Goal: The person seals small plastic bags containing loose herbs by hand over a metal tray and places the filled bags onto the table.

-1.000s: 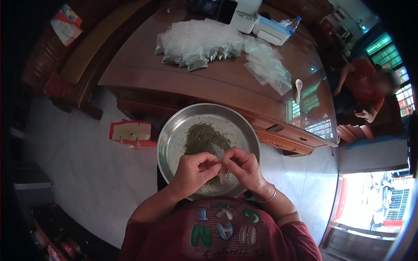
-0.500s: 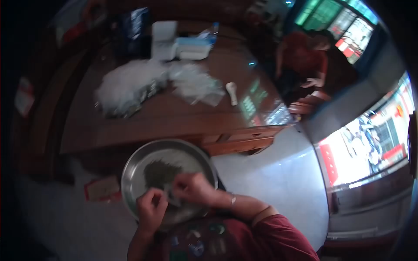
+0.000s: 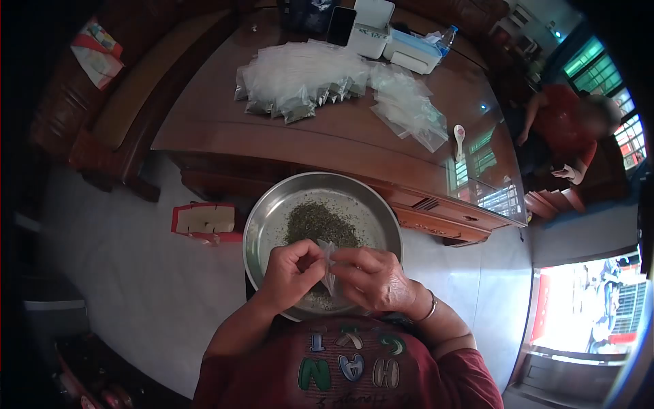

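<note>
Done, judging by the dark fill at the lower ends: many bags, heaped on the table (image 3: 272, 140) as a stack (image 3: 296, 75) at 12 o'clock from the pan (image 3: 255, 204). In hand: one bag (image 3: 329, 262), upright over the near part of the pan, contents too small to confirm. Left, as far as shown: a fair heap of leaf (image 3: 317, 221) in the pan, plus flat bags (image 3: 407, 105) at 1 o'clock, seemingly unfilled. Share completed: cannot tell.

Left hand (image 3: 289, 274): nearly closed, with thumb and fingertips pinched at the bag's left edge. Right hand (image 3: 373, 279): half open, with fingers bent against the bag's right side; thumb hidden, so cannot tell how firmly gripped.

Counted: one pan, one heap of leaf, one bag between two hands. Two groups of bags, overlapping too closely for a count of each. One spoon (image 3: 458, 140) at 2 o'clock, just beside the flat bags. Beyond the stack, between 12 and 1 o'clock: one phone (image 3: 340, 26), one white box (image 3: 370, 41), one blue-topped box (image 3: 412, 56), one bottle (image 3: 448, 39). One red carton (image 3: 204, 219) on the floor at 9 o'clock. One other person (image 3: 558, 123) well apart, at 2 o'clock.
</note>
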The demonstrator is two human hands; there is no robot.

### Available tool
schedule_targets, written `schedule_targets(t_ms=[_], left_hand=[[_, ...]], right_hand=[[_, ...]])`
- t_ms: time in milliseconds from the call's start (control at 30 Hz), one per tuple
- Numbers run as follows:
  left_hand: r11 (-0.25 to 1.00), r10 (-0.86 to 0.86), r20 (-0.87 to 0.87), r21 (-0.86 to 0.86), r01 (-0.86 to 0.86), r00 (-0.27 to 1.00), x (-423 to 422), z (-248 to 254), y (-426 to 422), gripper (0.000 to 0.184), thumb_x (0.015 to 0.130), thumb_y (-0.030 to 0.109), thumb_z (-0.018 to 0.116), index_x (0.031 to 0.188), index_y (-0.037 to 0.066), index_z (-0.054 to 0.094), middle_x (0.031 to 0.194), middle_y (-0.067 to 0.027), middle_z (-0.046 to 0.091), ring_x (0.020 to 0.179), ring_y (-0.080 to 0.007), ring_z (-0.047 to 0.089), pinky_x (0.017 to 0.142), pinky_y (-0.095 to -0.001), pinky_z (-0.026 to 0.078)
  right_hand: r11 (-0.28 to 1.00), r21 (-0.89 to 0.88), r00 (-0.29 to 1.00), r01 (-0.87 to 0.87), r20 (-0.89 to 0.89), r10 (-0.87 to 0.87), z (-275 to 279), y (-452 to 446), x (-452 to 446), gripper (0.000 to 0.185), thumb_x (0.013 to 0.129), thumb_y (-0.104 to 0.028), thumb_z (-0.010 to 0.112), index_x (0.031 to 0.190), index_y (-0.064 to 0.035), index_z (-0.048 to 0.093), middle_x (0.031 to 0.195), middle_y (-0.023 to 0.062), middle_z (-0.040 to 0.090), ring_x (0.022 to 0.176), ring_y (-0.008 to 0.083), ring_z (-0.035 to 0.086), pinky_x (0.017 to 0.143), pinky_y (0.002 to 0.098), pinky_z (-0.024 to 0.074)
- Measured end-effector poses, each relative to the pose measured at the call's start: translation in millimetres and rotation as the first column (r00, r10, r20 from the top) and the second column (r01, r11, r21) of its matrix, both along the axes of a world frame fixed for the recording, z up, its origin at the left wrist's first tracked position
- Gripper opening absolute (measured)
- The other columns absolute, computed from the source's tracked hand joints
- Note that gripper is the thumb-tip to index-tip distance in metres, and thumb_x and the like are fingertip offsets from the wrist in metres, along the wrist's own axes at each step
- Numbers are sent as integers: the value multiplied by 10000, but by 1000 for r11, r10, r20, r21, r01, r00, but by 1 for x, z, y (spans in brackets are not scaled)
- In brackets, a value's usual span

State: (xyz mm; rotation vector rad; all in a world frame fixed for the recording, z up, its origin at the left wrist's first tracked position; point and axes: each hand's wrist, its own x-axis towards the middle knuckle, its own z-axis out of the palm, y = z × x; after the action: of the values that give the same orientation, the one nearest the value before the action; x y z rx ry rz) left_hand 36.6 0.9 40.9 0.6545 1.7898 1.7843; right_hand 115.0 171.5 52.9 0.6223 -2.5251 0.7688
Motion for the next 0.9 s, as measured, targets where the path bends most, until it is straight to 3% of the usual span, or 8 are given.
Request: schedule_targets(t_ms=[300,467,533,600,700,767,800,900], left_hand=[[1000,-7,-60,-15,7,998,-11,-9,-11,67,735,27,553,671,22,534,607,21,512,541,-56,382,531,-177,336],[995,2,75,103,-10,997,-13,-33,-12,160,778,60,556,930,8,563,795,-46,583,665,-84,498,617,-180,382],[962,-159,346,265,66,925,-7,-28,-5,307,802,82,556,1089,10,476,935,-89,564,762,-125,535,662,-194,400],[903,-328,572,423,72,751,1,-27,-6,464,825,105,557,1248,11,389,1075,-131,544,858,-167,571,706,-209,419],[876,-385,603,477,71,699,2,-30,-18,569,823,115,575,1308,22,292,1149,-151,496,917,-206,570,723,-228,430],[828,-461,594,555,78,659,1,-33,-26,684,820,124,594,1368,34,195,1224,-172,448,975,-245,568,740,-247,442],[834,-449,603,547,67,659,2,-33,-29,684,820,124,594,1368,34,195,1224,-172,448,975,-245,568,740,-247,442],[925,-263,536,376,53,802,6,-27,-37,721,760,114,657,1347,25,247,1225,-169,445,959,-230,566,745,-260,443]], right_hand=[[958,262,992,-117,81,99,6,6,-2,238,669,-73,639,899,-55,580,922,73,558,624,204,533,554,288,437],[979,71,973,-190,145,178,5,5,-3,164,747,-41,587,911,-50,588,868,70,582,601,187,525,555,274,428],[978,-176,974,-115,174,145,7,5,-5,123,789,-45,558,906,-46,594,827,61,588,588,163,515,551,266,421],[906,-422,965,-23,227,130,7,5,-6,101,830,-48,529,900,-42,601,785,52,594,576,139,505,547,257,414],[872,-468,891,147,446,89,-1,11,-11,143,886,-52,479,907,-29,619,724,36,583,568,95,483,542,220,409],[627,-642,726,442,666,169,-23,13,-13,171,918,-97,457,914,-28,612,756,32,591,575,82,486,526,202,407],[624,-645,720,441,669,182,-32,11,-15,171,918,-97,457,914,-28,612,756,32,591,575,82,486,526,202,407],[209,-798,671,565,592,447,-55,5,-15,169,927,-137,452,923,-33,585,761,40,583,569,90,488,509,198,403]])
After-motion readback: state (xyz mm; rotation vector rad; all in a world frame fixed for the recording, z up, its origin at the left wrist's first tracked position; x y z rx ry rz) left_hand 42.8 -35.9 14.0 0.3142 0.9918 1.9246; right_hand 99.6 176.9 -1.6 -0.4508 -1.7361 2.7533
